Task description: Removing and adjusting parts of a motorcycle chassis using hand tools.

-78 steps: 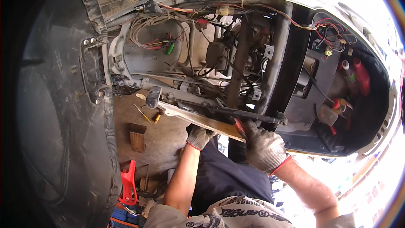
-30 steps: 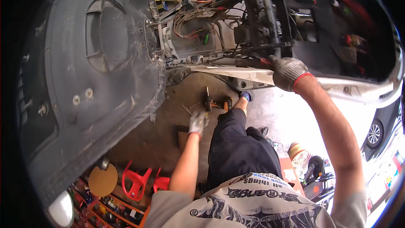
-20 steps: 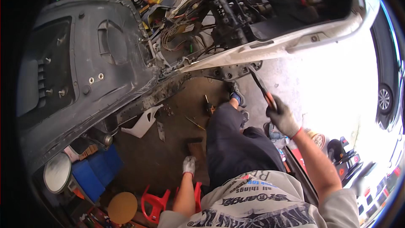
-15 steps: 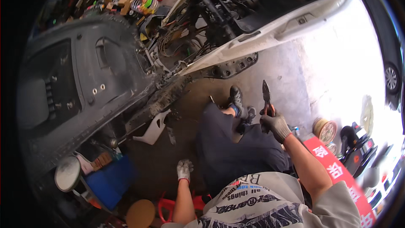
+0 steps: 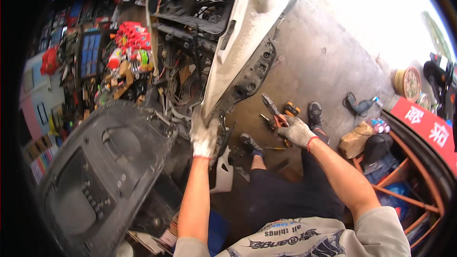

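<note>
My left hand point(image 5: 203, 138), in a white knit glove, grips the narrow lower end of a white car body panel point(image 5: 243, 38). Its fingertips are partly hidden against the panel and the dark parts behind. A dark perforated metal piece point(image 5: 254, 74) runs along the panel's right side. My right hand point(image 5: 297, 134), also gloved, is closed around pliers point(image 5: 272, 106) with orange-red handles. The plier jaws point up and left, apart from the panel. Loose wires and hoses point(image 5: 178, 83) show just beyond my left hand.
A large dark car door point(image 5: 112, 147) stands at the left. On the floor lie a yellow-and-black power tool point(image 5: 292, 109), a yellow screwdriver point(image 5: 274, 149) and a corded drill point(image 5: 359, 103). An orange-framed rack point(image 5: 404, 195) stands at the right. Cluttered shelves fill the far left.
My left hand has risen from low beside my legs to the white panel. The pliers stay in my right hand, now nearer the panel. The whole view has shifted and turned.
</note>
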Demonstrator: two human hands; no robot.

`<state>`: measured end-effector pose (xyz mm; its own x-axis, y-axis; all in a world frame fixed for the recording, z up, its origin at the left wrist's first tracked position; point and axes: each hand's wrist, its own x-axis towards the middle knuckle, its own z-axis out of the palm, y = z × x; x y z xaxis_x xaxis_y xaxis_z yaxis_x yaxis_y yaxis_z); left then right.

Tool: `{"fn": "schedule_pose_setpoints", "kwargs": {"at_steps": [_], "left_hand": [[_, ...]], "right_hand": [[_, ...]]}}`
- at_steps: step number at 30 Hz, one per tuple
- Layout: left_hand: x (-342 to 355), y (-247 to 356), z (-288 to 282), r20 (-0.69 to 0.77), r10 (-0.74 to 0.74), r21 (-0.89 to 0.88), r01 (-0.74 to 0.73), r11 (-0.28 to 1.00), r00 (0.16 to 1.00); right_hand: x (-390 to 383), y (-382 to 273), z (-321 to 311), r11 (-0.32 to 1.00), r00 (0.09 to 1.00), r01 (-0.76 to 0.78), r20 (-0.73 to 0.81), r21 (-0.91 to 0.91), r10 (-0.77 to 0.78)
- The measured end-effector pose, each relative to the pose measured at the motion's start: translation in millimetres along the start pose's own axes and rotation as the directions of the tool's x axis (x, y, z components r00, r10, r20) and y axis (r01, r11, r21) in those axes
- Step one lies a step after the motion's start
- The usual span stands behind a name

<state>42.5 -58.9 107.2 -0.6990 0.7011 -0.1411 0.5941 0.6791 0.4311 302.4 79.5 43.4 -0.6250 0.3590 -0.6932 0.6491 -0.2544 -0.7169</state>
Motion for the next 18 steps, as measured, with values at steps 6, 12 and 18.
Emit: {"fn": "schedule_pose_setpoints", "kwargs": {"at_steps": [6,12,18], "left_hand": [[99.6,9.1,56.0,0.085,0.115,0.180,-0.129,0.975,0.990],[137.3,4.8,48.0,0.460,-0.024,-0.119,0.088,0.989,0.888],[154.1,-5.1,42.0,0.680,-0.139,-0.193,0.359,0.913,0.720]], "right_hand": [[78.3,7.2,37.8,0.944,0.980,-0.037,0.199,0.328,-0.031],[122.4,-5.2,47.8,0.988,0.986,-0.072,0.156,0.139,0.050],[132.2,-14.5,34.2,0.997,0.982,-0.077,0.169,-0.022,0.079]]}}
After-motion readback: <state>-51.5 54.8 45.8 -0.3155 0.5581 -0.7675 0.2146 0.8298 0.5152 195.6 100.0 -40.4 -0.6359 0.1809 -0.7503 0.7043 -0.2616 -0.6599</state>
